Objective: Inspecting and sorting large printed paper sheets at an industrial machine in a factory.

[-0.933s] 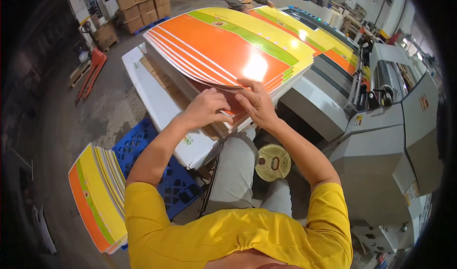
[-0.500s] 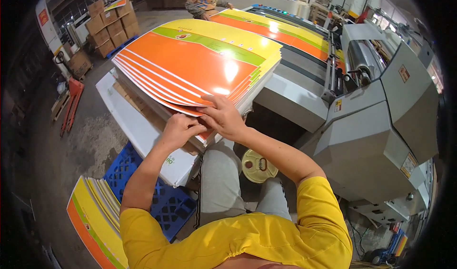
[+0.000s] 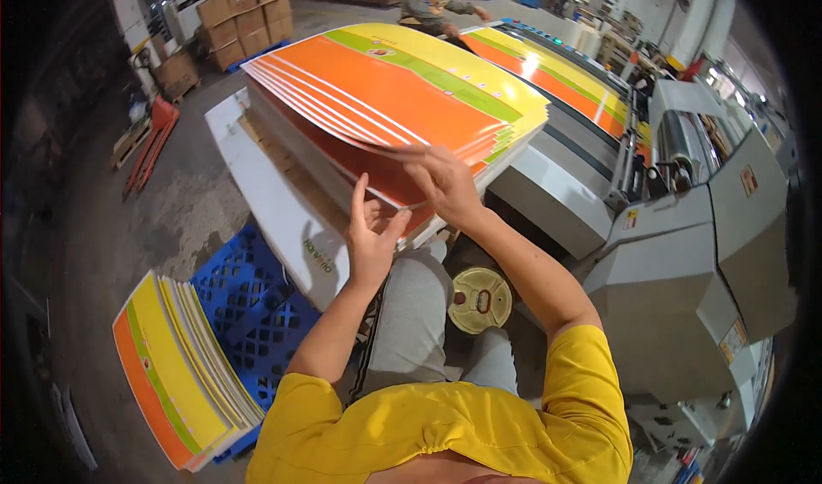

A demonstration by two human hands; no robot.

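A thick stack of large printed sheets (image 3: 402, 90), orange with white curved lines and a yellow-green band, lies in front of me. The top sheets are lifted and fanned at the near edge. My right hand (image 3: 441, 184) pinches the near corner of the lifted sheets. Just under that edge, my left hand (image 3: 370, 236) is held up with its fingers spread and nothing in it. The stack rests on a white board (image 3: 274, 206) over brown cardboard.
A grey printing machine (image 3: 685, 261) stands at the right, with more printed sheets (image 3: 556, 77) on its feed table. A second pile of sheets (image 3: 175, 373) lies lower left on a blue plastic pallet (image 3: 248, 304). Another person (image 3: 432, 0) works at the back. A round yellow stool (image 3: 479, 300) is between my knees.
My left hand has come off the stack's edge and opened. My right hand has raised the top sheets, which now fan apart at the near corner.
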